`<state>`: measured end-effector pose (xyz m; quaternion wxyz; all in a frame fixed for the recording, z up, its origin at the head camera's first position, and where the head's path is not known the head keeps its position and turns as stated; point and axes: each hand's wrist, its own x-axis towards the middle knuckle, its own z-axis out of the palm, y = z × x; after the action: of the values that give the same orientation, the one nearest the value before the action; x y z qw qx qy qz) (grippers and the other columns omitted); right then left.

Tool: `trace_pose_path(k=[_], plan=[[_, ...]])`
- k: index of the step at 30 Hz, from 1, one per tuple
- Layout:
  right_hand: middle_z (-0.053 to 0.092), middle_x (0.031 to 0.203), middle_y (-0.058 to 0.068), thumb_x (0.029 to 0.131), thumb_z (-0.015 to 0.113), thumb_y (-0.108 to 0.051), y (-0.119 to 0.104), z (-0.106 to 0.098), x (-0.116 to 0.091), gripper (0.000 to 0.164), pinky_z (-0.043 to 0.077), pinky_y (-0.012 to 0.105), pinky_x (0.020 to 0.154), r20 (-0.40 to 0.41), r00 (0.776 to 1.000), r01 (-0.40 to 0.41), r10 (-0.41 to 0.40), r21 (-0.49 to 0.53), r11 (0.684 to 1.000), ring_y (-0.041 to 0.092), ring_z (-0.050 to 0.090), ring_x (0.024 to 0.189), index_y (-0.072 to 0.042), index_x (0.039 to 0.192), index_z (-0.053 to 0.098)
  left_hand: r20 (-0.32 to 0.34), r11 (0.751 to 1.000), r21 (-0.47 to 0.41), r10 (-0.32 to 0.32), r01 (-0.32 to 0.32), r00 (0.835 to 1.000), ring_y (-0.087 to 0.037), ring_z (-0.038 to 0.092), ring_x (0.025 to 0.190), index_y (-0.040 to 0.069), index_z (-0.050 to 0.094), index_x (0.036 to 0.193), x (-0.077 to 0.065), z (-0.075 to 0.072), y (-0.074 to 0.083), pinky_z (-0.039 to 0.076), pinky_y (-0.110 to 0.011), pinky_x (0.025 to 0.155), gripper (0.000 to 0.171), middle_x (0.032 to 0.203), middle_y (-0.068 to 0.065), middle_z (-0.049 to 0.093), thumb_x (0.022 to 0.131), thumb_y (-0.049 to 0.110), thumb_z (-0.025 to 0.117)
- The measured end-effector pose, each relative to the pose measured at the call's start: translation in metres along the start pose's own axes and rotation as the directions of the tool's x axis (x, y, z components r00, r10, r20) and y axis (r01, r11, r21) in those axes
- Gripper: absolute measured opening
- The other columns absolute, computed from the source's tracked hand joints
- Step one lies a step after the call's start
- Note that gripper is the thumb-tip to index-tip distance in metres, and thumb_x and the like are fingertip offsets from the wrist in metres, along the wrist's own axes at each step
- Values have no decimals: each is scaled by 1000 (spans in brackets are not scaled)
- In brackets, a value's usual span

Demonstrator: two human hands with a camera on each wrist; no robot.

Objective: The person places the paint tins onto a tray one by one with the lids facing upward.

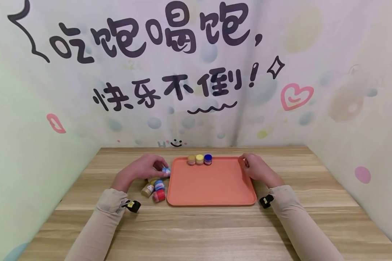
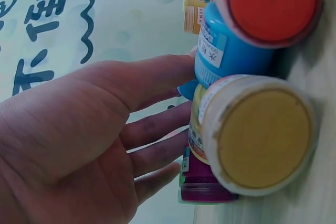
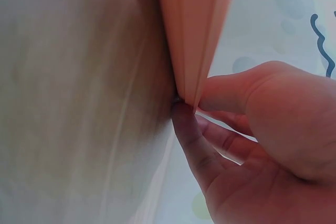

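My left hand (image 1: 146, 168) pinches a light blue paint jar (image 1: 166, 172) just beyond the tray's left rim; most of that jar is hidden by fingers and other jars in the left wrist view. Below this hand lie a blue paint jar (image 1: 159, 185), a red one (image 1: 159, 196) and an ochre one (image 1: 148, 190), close together on the table. A purple jar (image 2: 210, 182) shows beneath the fingers in the left wrist view. With thumb and fingers, my right hand (image 1: 256, 168) grips the orange tray (image 1: 212, 188) at its right rim, near the far corner.
Along the tray's far edge stand three paint jars side by side: brown (image 1: 191, 160), yellow (image 1: 199, 159) and dark blue (image 1: 208, 159). The wooden table (image 1: 196, 232) ends at a printed wall hanging (image 1: 170, 123) behind the tray.
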<state>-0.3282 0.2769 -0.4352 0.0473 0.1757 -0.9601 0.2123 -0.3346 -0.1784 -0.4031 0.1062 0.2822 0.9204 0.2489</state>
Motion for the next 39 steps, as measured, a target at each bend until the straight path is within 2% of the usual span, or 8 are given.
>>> trace_pose_path(k=[5,12,16,24,39], plan=[[70,96,15,107,63,-5,0,-1,0,25,56,42,75,2,1000,2,-2,-2,1000,23,60,81,8,127,70,-22,999,-46,-3,2,1000,-24,77,108,7,78,121,1,0,2,65,-43,98,32,116,-8,79,98,29,83],[70,97,16,106,63,-5,0,0,0,24,57,43,76,1,1000,13,-13,-4,1000,23,61,81,8,126,70,-64,1000,-12,7,-8,998,-20,72,105,13,78,121,3,1,1,63,-42,95,31,113,-3,77,98,33,83],[68,92,14,105,64,-3,0,0,-1,24,55,41,73,-8,1000,21,-21,1,1000,23,59,78,9,125,70,-88,999,-19,30,-32,996,-20,72,108,14,77,122,4,3,1,64,-42,95,31,114,-2,77,98,33,83],[67,90,13,104,65,-3,-1,-1,0,24,54,40,73,-1,1000,19,-19,-1,1000,21,58,77,8,125,70,-127,997,-32,71,-76,989,-18,72,102,7,77,125,5,6,5,66,-39,91,36,111,-2,77,97,29,84],[69,95,14,105,64,-4,1,-1,1,27,55,41,75,19,1000,-3,3,3,1000,23,59,80,8,129,69,-152,994,-20,106,-110,983,-21,74,107,6,77,128,9,8,8,65,-45,96,37,117,-5,78,99,26,82]])
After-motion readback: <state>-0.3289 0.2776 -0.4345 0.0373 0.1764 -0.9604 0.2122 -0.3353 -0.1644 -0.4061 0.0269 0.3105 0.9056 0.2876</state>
